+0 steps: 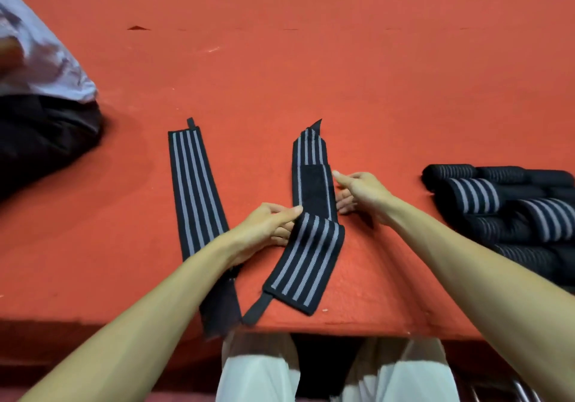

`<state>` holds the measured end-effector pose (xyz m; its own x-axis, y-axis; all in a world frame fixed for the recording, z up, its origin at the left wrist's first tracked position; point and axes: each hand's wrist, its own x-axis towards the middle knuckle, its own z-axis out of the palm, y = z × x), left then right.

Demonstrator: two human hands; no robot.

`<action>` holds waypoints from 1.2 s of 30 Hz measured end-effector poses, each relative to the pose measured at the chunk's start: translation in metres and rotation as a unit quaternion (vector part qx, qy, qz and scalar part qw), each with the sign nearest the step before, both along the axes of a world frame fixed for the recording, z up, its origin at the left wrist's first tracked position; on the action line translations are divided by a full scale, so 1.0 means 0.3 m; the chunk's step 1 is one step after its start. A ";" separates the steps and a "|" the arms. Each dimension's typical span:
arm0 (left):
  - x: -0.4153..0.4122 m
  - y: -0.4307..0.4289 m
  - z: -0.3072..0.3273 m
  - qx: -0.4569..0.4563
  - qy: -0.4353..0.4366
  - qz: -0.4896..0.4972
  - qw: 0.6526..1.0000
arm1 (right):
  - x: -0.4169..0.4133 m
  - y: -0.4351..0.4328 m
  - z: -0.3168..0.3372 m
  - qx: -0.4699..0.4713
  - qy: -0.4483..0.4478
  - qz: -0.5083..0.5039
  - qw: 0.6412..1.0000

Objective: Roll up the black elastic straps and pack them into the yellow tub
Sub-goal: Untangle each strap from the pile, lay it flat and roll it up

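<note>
A black elastic strap with grey stripes (306, 258) lies in front of me on the red table, folded back over itself at its middle. My left hand (267, 227) pinches the fold at the strap's left edge. At the strap's right edge my right hand (357, 193) touches it beside the black fastener patch, fingers fairly straight. A second striped strap (194, 190) lies flat to the left, with its near end hanging over the table edge under my left forearm. Several rolled straps (504, 208) are piled at the right. No yellow tub is in view.
The red felt table (280, 68) stretches far back to a metal railing. Another person in a pale shirt and dark trousers (40, 96) leans on the left side. My knees in white trousers show below the near edge.
</note>
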<state>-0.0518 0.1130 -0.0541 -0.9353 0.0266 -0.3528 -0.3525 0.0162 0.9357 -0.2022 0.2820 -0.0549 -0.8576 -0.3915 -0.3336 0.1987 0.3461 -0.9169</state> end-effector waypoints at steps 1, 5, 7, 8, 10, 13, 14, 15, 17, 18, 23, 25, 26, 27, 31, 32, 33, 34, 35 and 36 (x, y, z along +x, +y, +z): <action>0.047 0.012 0.018 -0.027 0.003 -0.020 0.999 | 0.047 0.032 0.016 0.008 -0.019 0.021 1.000; 0.118 0.064 0.034 -0.160 0.026 -0.011 0.987 | 0.180 0.095 0.072 0.075 -0.066 0.123 0.987; 0.141 0.110 0.040 -0.118 0.029 0.005 0.993 | 0.234 0.108 0.099 0.066 -0.070 0.137 0.986; 0.150 0.132 0.040 -0.090 0.022 0.008 0.996 | 0.250 0.112 0.108 0.052 -0.069 0.127 0.988; 0.167 0.167 0.043 -0.089 0.016 0.004 0.996 | 0.272 0.120 0.117 0.033 -0.057 0.094 0.993; 0.187 0.175 0.035 -0.215 0.000 -0.034 0.976 | 0.292 0.118 0.103 0.085 -0.014 0.096 0.992; 0.189 0.164 0.034 -0.282 -0.004 -0.052 0.958 | 0.296 0.114 0.097 0.120 0.010 0.105 0.987; 0.191 0.152 0.035 -0.346 -0.005 -0.066 0.936 | 0.297 0.107 0.090 0.155 0.036 0.110 0.981; 0.200 0.120 0.052 -0.439 0.004 -0.068 0.896 | 0.286 0.087 0.087 0.232 0.109 0.121 0.959; 0.204 0.098 0.062 -0.464 0.010 -0.059 0.884 | 0.275 0.074 0.089 0.276 0.160 0.133 0.938; 0.211 -0.102 0.061 -0.504 0.021 0.088 0.859 | 0.254 -0.068 0.096 0.245 0.249 0.156 0.924; 0.212 -0.191 0.032 -0.519 0.025 0.175 0.836 | 0.259 -0.146 0.090 0.197 0.240 0.166 0.936; 0.211 -0.234 0.014 -0.517 0.011 0.212 0.830 | 0.257 -0.190 0.081 0.178 0.230 0.171 0.941; 0.210 -0.269 0.003 -0.505 -0.010 0.242 0.828 | 0.258 -0.228 0.074 0.159 0.211 0.177 0.948; 0.189 -0.357 -0.024 -0.419 -0.083 0.312 0.849 | 0.286 -0.357 0.041 0.101 0.099 0.223 0.965; 0.178 -0.378 -0.031 -0.397 -0.089 0.325 0.854 | 0.298 -0.392 0.035 0.083 0.072 0.224 0.968; 0.166 -0.389 -0.033 -0.368 -0.089 0.332 0.864 | 0.305 -0.416 0.028 0.066 0.053 0.218 0.972; 0.156 -0.400 -0.034 -0.319 -0.084 0.341 0.880 | 0.310 -0.439 0.025 0.055 0.038 0.216 0.974; 0.150 -0.402 -0.036 -0.244 -0.077 0.352 0.900 | 0.311 -0.457 0.027 0.056 0.029 0.218 0.974; 0.147 -0.394 -0.035 -0.148 -0.074 0.365 0.916 | 0.312 -0.467 0.031 0.064 0.023 0.225 0.972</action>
<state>-0.0078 -0.0050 -0.0647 -0.6069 -0.7047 -0.3676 -0.4931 -0.0288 0.8695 -0.1087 0.1421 -0.0455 -0.6239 -0.6884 -0.3700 -0.0391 0.5003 -0.8650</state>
